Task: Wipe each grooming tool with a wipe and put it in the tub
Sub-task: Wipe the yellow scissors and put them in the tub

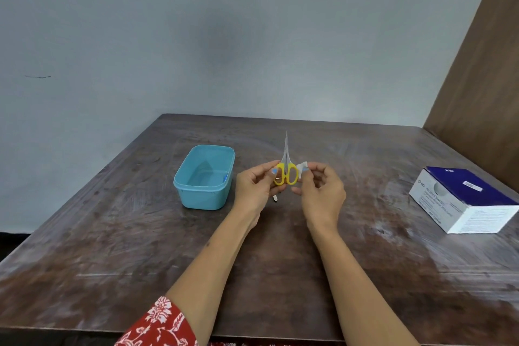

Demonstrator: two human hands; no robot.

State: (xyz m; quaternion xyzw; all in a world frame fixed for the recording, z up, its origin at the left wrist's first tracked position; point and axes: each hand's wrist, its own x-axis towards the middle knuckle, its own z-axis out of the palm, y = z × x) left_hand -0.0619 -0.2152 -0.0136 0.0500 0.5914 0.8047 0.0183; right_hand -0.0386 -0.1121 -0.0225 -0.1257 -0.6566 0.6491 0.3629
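Dark scuffed wood table (pixel 280 247) against a pale wall; I see a blue-and-white box (pixel 463 199) far right, turquoise tub (pixel 204 177) left. Yellow-handled scissors (pixel 285 171) stand upright, blades closed — my left hand (pixel 252 185) pinches one handle, right hand (pixel 323 191) pinches a white wipe (pixel 303 168) just beside them.

tub (pixel 204 177) left on table (pixel 280 261) | scissors (pixel 285 168) centre, above table | box (pixel 463 199) far right
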